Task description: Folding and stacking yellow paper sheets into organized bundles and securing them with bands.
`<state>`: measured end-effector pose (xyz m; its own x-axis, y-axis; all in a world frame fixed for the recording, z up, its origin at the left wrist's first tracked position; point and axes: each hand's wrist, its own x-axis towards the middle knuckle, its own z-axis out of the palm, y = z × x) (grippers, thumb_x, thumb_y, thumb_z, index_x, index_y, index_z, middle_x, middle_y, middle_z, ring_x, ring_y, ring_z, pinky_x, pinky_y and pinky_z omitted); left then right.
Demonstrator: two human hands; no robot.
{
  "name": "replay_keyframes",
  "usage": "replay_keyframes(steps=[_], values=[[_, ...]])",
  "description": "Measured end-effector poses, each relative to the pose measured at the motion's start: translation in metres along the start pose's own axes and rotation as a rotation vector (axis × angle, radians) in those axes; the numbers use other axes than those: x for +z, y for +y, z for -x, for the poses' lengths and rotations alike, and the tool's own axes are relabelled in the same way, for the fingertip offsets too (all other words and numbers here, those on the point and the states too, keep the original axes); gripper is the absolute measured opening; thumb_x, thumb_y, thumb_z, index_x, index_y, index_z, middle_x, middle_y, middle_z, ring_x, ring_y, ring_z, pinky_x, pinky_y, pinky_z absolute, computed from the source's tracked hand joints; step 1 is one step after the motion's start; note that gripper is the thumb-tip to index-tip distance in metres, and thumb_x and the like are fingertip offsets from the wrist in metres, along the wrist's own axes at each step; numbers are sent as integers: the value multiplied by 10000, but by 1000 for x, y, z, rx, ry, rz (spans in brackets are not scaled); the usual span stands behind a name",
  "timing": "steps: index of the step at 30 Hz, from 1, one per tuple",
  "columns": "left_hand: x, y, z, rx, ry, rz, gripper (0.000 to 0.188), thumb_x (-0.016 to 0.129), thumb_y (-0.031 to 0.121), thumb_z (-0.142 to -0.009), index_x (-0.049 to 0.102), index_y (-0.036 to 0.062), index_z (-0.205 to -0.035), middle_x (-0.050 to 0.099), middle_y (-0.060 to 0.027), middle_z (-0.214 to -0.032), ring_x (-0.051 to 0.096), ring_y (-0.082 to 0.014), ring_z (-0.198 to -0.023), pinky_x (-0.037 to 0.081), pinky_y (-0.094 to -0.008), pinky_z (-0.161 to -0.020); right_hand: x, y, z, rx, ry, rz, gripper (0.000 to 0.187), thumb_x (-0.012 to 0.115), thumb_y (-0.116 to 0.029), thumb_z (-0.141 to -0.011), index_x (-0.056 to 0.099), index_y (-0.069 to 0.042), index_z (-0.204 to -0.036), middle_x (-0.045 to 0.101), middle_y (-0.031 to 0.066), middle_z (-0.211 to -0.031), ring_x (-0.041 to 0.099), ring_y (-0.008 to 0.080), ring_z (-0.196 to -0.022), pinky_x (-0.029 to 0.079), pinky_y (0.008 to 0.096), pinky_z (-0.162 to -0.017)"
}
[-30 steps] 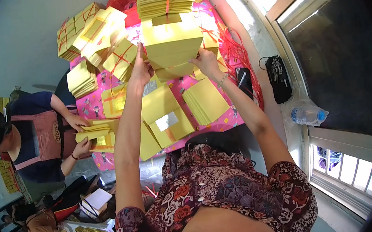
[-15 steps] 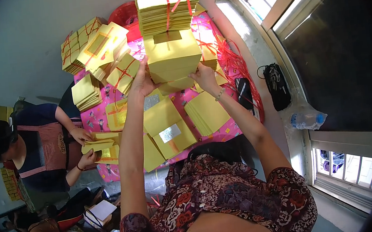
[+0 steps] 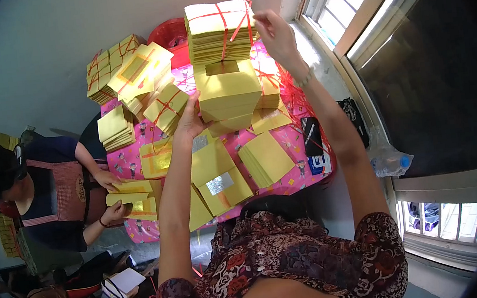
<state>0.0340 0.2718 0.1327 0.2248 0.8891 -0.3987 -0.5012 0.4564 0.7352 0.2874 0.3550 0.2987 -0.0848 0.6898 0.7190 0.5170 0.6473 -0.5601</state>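
In front of me stands a thick stack of yellow paper [image 3: 230,100], with a bundle of yellow paper [image 3: 219,43] tied in red ribbon on top of it. My left hand [image 3: 189,121] grips the stack's lower left side, thumb up along its edge. Raised at the tied bundle's upper right corner is my right hand [image 3: 278,37], fingers curled in beside the red ribbon's end; whether anything is in them is hidden. Below the stack lie yellow sheets with silver patches [image 3: 219,183] and a fanned pile of yellow paper [image 3: 267,159].
A pink patterned cloth [image 3: 138,231] covers the table. At left a co-worker's hands [image 3: 110,191] hold yellow paper. Tied bundles [image 3: 113,66] and a red basin [image 3: 170,34] stand behind. On the right are red ribbons [image 3: 301,99], a phone [image 3: 311,135] and a bottle [image 3: 390,163].
My right hand has left the stack's lower right edge and risen to the tied bundle's upper right corner. My left hand stays at the stack's left side.
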Motion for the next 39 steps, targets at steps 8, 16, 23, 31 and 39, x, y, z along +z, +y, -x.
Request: replay_keyframes(steps=[8,16,23,31,39], values=[[25,-1,9,33,35,-56,859,633,697,-692,406,210,-1362,362,-87,-1410,336,-298,-1281,330,-481,-982,46,13,-103,44,-488,555,533,681,-544,-765,666,-102,-1063,665,105,-994,651,250,-921,519,378,-811],[13,-3,8,32,20,-15,863,676,659,-680,392,228,-1372,379,-78,-1397,344,-290,-1278,312,-512,-991,55,13,-101,-43,-595,450,404,593,-392,-898,576,7,-842,656,177,-829,620,335,-759,485,418,-710],[12,-3,4,39,8,-58,931,577,759,-702,377,176,-1399,357,-97,-1436,341,-315,-1291,319,-492,-1011,35,7,-91,-31,-269,379,335,539,-328,-932,535,5,-965,656,200,-895,624,385,-892,478,450,-788],[2,3,-7,-123,202,52,1126,421,902,-654,414,11,-1342,460,-182,-1331,440,-303,-1192,354,-423,-980,-31,2,-67,88,-97,297,348,565,-336,-911,542,12,-916,641,212,-844,631,370,-853,478,425,-752],[1,5,-22,-101,191,-234,1083,407,915,-645,557,-7,-1193,578,-162,-1139,530,-282,-1061,392,-377,-937,-46,19,-26,193,-276,225,324,566,-308,-917,522,9,-866,593,184,-778,584,306,-740,455,394,-704]])
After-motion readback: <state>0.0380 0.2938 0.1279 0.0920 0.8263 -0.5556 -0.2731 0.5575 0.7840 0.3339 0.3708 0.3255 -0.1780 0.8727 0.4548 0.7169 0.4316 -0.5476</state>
